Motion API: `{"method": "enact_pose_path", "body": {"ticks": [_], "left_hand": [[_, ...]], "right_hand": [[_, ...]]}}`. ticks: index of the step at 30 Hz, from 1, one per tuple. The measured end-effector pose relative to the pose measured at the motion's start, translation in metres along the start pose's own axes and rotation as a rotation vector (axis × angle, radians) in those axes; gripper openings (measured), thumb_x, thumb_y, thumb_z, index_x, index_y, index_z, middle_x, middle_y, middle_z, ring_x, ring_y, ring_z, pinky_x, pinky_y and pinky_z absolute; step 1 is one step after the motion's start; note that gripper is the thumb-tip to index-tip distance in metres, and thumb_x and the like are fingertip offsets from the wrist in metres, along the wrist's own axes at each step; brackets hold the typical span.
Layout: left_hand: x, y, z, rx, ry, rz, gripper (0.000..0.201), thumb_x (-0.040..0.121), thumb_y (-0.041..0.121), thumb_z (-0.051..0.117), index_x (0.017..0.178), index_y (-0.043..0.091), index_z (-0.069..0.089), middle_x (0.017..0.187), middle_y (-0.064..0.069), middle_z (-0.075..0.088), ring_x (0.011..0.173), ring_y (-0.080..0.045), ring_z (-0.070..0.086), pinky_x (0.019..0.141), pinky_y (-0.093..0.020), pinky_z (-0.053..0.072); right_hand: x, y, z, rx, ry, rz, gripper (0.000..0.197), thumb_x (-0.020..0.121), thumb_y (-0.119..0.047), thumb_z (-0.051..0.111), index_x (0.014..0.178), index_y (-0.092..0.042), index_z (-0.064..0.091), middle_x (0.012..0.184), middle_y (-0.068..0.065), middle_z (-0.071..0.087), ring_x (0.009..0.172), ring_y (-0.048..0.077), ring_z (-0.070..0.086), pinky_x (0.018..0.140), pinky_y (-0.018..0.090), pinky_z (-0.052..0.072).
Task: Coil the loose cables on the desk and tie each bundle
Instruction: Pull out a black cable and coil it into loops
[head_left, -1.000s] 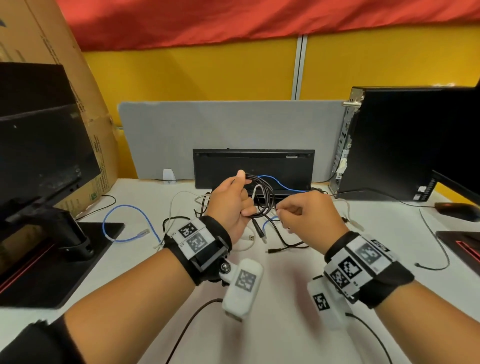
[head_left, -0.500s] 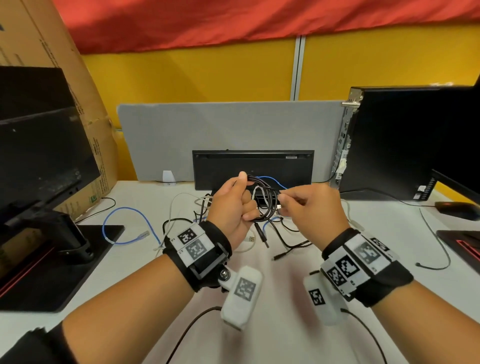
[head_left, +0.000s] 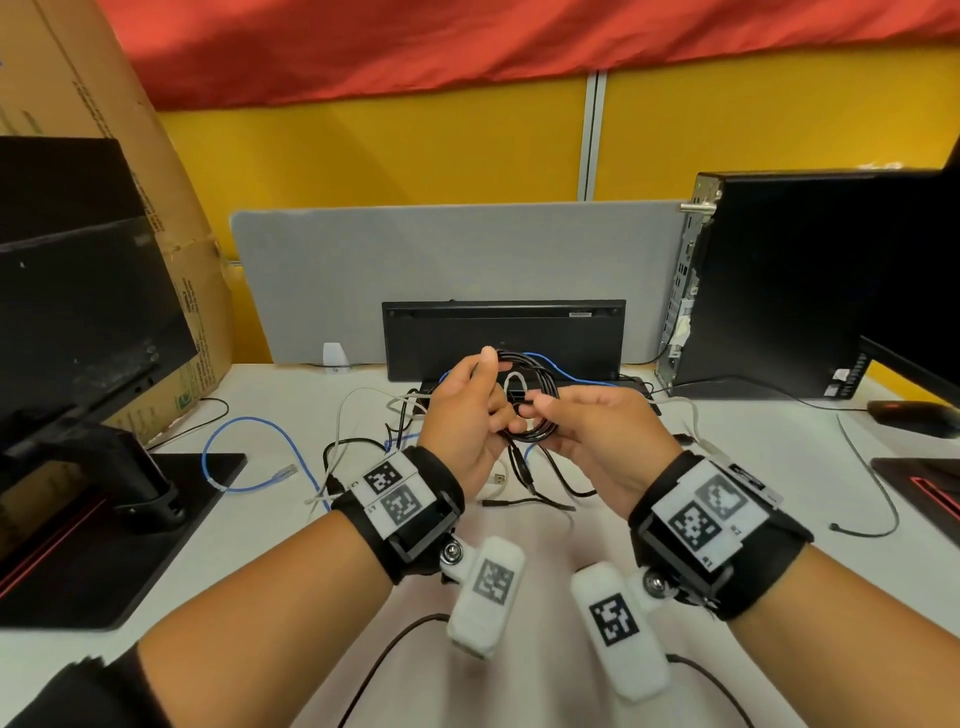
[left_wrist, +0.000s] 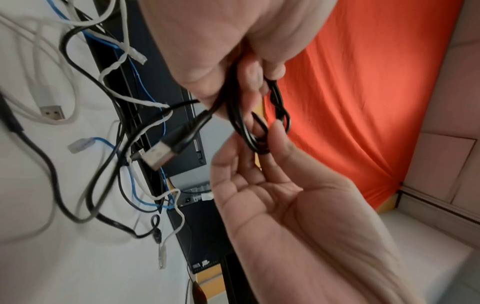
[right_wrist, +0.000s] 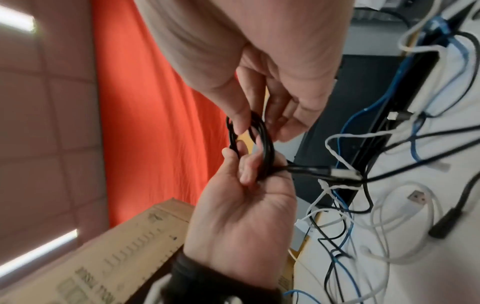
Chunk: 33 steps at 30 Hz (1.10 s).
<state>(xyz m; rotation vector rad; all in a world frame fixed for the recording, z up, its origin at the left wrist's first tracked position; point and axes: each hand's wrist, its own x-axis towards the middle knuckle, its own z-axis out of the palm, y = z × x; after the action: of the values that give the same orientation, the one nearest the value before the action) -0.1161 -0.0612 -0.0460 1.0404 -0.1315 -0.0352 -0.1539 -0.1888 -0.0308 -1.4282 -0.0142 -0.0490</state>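
A black USB cable coil is held above the white desk in front of me. My left hand grips one side of the coil, thumb up. My right hand pinches the other side of the loops between thumb and fingers. The coil's USB plug sticks out below the left hand. Loose on the desk lie a blue network cable, white cables and other black cables.
A black keyboard stands on edge against a grey divider. A PC tower and a mouse are at the right. At the left are a monitor on its base and a cardboard box.
My right hand has moved left to meet the left hand at the coil. The loose tail between the hands has been taken up. The left hand has stayed about where it was.
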Motion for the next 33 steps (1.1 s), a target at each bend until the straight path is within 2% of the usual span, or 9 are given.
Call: {"method": "enact_pose_path", "body": {"ticks": [3, 6, 8, 13, 18, 21, 25, 29, 33], "left_hand": [[0.003, 0.002, -0.008, 0.029, -0.071, -0.058, 0.027, 0.102, 0.031, 0.044, 0.096, 0.009, 0.059, 0.056, 0.001, 0.037, 0.049, -0.011, 0.043, 0.061, -0.029, 0.05], [0.005, 0.004, -0.016, 0.124, -0.158, -0.12, 0.024, 0.103, 0.024, 0.042, 0.094, 0.011, 0.06, 0.063, 0.0, 0.047, 0.063, -0.015, 0.057, 0.08, -0.036, 0.053], [0.005, 0.004, -0.021, 0.233, -0.201, -0.128, 0.023, 0.103, 0.019, 0.041, 0.091, 0.013, 0.06, 0.068, 0.0, 0.05, 0.07, -0.016, 0.057, 0.084, -0.035, 0.053], [0.008, 0.009, -0.024, 0.485, -0.252, -0.098, 0.027, 0.104, 0.015, 0.038, 0.089, 0.012, 0.06, 0.073, 0.0, 0.056, 0.078, -0.015, 0.057, 0.084, -0.032, 0.052], [0.01, 0.025, -0.016, 0.8, -0.254, 0.011, 0.024, 0.097, 0.0, 0.046, 0.102, 0.01, 0.067, 0.09, -0.006, 0.069, 0.088, -0.016, 0.062, 0.085, -0.033, 0.048], [0.007, 0.034, 0.0, 0.768, -0.297, 0.002, 0.034, 0.086, -0.015, 0.039, 0.093, 0.004, 0.067, 0.075, -0.008, 0.063, 0.074, -0.018, 0.059, 0.077, -0.031, 0.051], [0.006, 0.037, 0.015, 0.677, -0.291, -0.122, 0.019, 0.092, 0.006, 0.044, 0.084, 0.007, 0.061, 0.06, -0.002, 0.042, 0.053, -0.013, 0.036, 0.056, -0.027, 0.032], [0.008, 0.036, 0.007, 0.953, -0.301, 0.087, 0.028, 0.098, 0.029, 0.053, 0.087, 0.012, 0.072, 0.061, 0.003, 0.044, 0.053, -0.01, 0.038, 0.053, -0.023, 0.037], [0.014, 0.033, -0.003, 0.994, -0.169, 0.216, 0.027, 0.099, 0.028, 0.051, 0.088, 0.016, 0.072, 0.057, 0.01, 0.044, 0.053, -0.007, 0.039, 0.061, -0.026, 0.038]], "right_hand": [[0.001, -0.005, -0.005, 0.025, -0.02, 0.095, 0.014, 0.094, -0.011, 0.058, 0.096, -0.004, 0.07, 0.083, 0.005, 0.071, 0.077, 0.015, 0.061, 0.068, 0.028, 0.04], [0.004, -0.012, -0.011, 0.032, -0.024, 0.165, 0.018, 0.098, -0.017, 0.052, 0.09, -0.014, 0.068, 0.078, 0.0, 0.063, 0.077, 0.016, 0.053, 0.066, 0.03, 0.036], [0.005, -0.016, -0.014, 0.043, -0.035, 0.207, 0.021, 0.099, -0.02, 0.05, 0.085, -0.016, 0.064, 0.077, 0.0, 0.06, 0.075, 0.016, 0.051, 0.067, 0.032, 0.035], [0.005, -0.019, -0.014, -0.041, -0.144, 0.259, 0.023, 0.093, -0.03, 0.055, 0.073, -0.022, 0.061, 0.069, -0.002, 0.055, 0.067, 0.012, 0.048, 0.069, 0.034, 0.032], [0.008, -0.021, -0.011, -0.427, -0.101, 0.115, 0.008, 0.085, -0.015, 0.061, 0.077, -0.018, 0.06, 0.081, 0.001, 0.056, 0.081, 0.017, 0.049, 0.07, 0.032, 0.036], [0.01, -0.021, -0.009, -0.574, -0.136, 0.096, 0.006, 0.087, -0.011, 0.054, 0.083, -0.015, 0.056, 0.085, 0.006, 0.05, 0.08, 0.019, 0.043, 0.068, 0.032, 0.035], [0.012, -0.025, -0.009, -0.681, -0.158, 0.078, 0.006, 0.089, -0.012, 0.051, 0.086, -0.012, 0.056, 0.088, 0.009, 0.051, 0.079, 0.02, 0.044, 0.067, 0.031, 0.038], [0.014, -0.028, -0.018, -0.878, -0.191, 0.081, 0.018, 0.088, -0.021, 0.055, 0.089, -0.005, 0.064, 0.082, 0.009, 0.056, 0.076, 0.021, 0.051, 0.067, 0.035, 0.046], [0.017, -0.033, -0.028, -0.936, 0.064, -0.085, 0.018, 0.084, -0.014, 0.064, 0.08, 0.001, 0.072, 0.074, 0.01, 0.071, 0.066, 0.022, 0.067, 0.071, 0.037, 0.06]]}}
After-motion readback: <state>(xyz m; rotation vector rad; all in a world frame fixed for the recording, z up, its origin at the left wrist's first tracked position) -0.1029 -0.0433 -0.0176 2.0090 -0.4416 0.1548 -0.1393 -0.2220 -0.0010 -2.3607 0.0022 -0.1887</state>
